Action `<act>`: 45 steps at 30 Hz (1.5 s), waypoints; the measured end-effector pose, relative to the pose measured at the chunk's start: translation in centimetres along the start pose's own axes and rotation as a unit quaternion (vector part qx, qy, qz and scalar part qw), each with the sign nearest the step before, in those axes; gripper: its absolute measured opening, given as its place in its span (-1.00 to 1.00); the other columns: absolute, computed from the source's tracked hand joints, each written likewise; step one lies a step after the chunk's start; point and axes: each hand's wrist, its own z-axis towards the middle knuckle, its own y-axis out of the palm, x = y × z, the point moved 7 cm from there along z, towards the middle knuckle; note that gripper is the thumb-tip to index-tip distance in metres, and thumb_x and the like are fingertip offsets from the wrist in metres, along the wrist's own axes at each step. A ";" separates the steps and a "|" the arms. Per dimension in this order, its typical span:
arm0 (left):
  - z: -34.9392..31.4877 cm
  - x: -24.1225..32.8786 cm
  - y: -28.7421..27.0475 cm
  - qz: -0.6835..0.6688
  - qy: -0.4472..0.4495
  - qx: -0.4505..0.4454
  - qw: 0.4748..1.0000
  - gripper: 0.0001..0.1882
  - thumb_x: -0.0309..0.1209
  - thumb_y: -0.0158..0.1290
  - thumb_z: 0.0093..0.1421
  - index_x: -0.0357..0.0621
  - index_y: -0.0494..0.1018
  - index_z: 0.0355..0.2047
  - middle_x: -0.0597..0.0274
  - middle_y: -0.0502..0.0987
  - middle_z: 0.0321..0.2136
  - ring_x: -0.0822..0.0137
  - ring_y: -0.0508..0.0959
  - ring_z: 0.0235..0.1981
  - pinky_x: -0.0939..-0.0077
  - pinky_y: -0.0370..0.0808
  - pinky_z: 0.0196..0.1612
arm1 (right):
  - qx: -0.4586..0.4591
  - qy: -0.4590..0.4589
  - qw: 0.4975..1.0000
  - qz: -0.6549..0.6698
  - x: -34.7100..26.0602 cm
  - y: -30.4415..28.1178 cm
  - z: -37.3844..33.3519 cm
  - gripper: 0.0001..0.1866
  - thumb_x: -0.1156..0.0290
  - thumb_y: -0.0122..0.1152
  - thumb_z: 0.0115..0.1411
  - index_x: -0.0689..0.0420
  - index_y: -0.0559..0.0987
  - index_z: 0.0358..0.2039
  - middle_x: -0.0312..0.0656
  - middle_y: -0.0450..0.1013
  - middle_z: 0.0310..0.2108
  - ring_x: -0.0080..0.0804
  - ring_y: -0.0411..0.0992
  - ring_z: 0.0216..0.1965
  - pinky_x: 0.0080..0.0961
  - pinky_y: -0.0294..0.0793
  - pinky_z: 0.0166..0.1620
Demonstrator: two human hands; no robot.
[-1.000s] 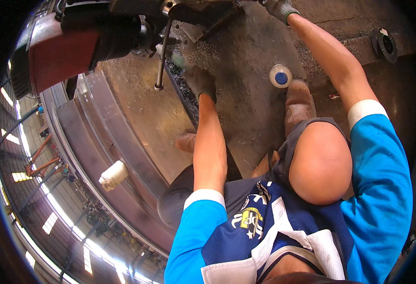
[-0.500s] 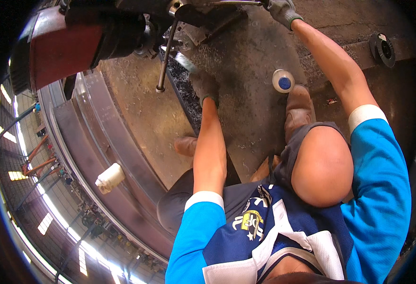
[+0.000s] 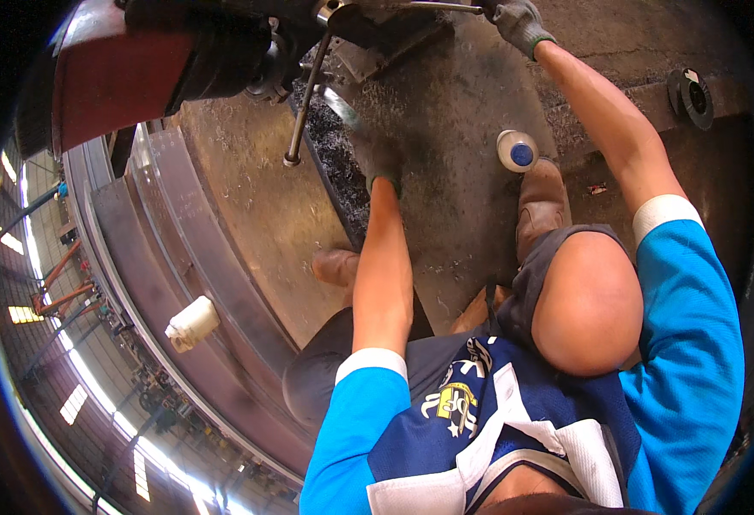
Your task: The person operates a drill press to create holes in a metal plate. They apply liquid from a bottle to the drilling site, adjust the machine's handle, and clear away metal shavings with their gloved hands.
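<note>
1 long metal rod [image 3: 428, 6] runs from the steel hub [image 3: 332, 10] beside the red machine [image 3: 128, 69], and the gloved right hand [image 3: 521, 24] is closed round its outer end, near the top edge of the view. Gripping far from the hub looks sound: it should give good leverage, and a smooth, even pull would serve better than a jerk. The left hand [image 3: 378, 159] is blurred, yet seems closed on a pale strip [image 3: 339, 108], whose free end points toward the machine, over scattered shavings [image 3: 334, 142]. Exactly what the strip is cannot be told. It is best held well back, so that only its tip nears any part that may turn. The shavings may be sharp, so contact through the strip is safer. Another rod [image 3: 306, 103] slants down from the hub near the left hand; if the hub turns, it could strike that side. A container with a blue cap [image 3: 517, 152] is just beside the right boot [image 3: 542, 202], where a careless step could tip it.
</note>
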 end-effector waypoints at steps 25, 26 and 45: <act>-1.4 1.3 -1.2 0.168 0.011 -0.047 0.985 -0.46 -0.27 -0.15 0.35 -0.21 0.22 0.29 -0.16 0.52 -0.07 -0.11 0.57 -0.08 0.03 0.48 -0.07 | 0.073 -0.007 0.994 0.084 0.9 -0.4 0.1 -0.74 0.47 -0.03 0.06 0.16 0.66 -0.40 -0.31 0.50 -0.57 -0.49 0.42 -0.45 -0.45 0.34 -0.40; -1.3 1.1 -1.6 0.100 0.003 -0.010 0.995 -0.55 -0.26 -0.12 0.36 -0.21 0.27 0.18 -0.03 0.50 -0.22 0.02 0.57 -0.24 0.09 0.48 -0.23 | 0.039 -0.019 0.999 0.015 0.6 0.1 0.2 -0.74 0.47 -0.03 0.07 0.15 0.66 -0.39 -0.31 0.50 -0.57 -0.48 0.42 -0.45 -0.45 0.34 -0.41; 8.9 5.2 -5.2 0.384 0.171 0.055 0.906 -0.57 -0.15 -0.12 0.32 -0.08 0.54 0.03 -0.28 0.60 -0.02 -0.25 0.58 0.05 -0.13 0.48 0.07 | -0.046 -0.095 0.976 -0.191 1.0 0.3 0.7 -0.63 0.44 -0.15 0.24 0.21 0.64 -0.15 -0.24 0.58 -0.32 -0.50 0.42 -0.32 -0.54 0.45 -0.23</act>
